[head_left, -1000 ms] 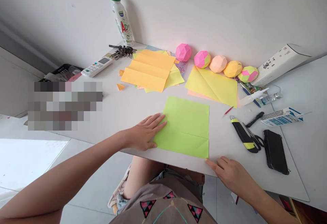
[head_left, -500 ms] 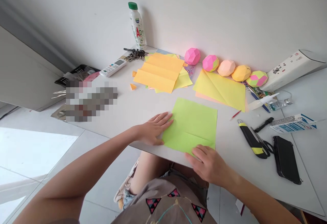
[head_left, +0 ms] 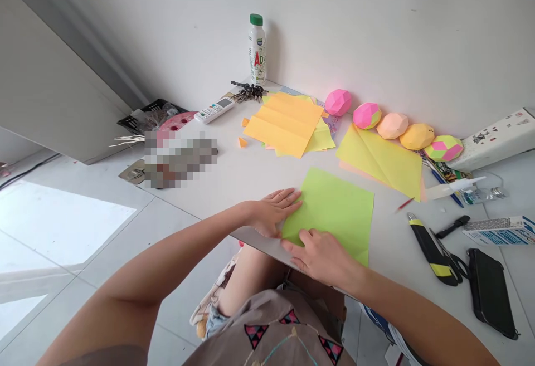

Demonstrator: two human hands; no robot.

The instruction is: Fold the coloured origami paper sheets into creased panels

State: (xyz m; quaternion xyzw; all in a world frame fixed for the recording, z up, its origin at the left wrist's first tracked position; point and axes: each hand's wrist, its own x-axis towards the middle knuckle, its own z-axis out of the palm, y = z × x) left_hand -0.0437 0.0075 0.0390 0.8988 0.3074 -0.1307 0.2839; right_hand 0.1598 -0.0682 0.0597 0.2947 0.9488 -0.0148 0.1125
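A light green sheet of paper (head_left: pixel 338 204) lies on the table near its front edge. My left hand (head_left: pixel 271 213) rests flat on the sheet's left edge, fingers stretched out and slightly apart. At the sheet's lower left corner, by the near edge, is my right hand (head_left: pixel 320 254). Its fingers are bent, with the fingertips pressed on the paper along that edge. The right hand and wrist hide much of the near edge, including any fold there.
Creased orange sheets (head_left: pixel 288 121) and yellow sheets (head_left: pixel 382 157) lie beyond. Several faceted paper balls (head_left: pixel 392 125) line the wall. On the right are a utility knife (head_left: pixel 432 249), scissors (head_left: pixel 460 266) and a black phone-like object (head_left: pixel 493 293). A bottle (head_left: pixel 257 51) and remote (head_left: pixel 214 110) stand back left.
My right hand has slid left along the sheet's near edge, from its right part to the lower left corner. My left hand stays on the left edge. The camera view has shifted.
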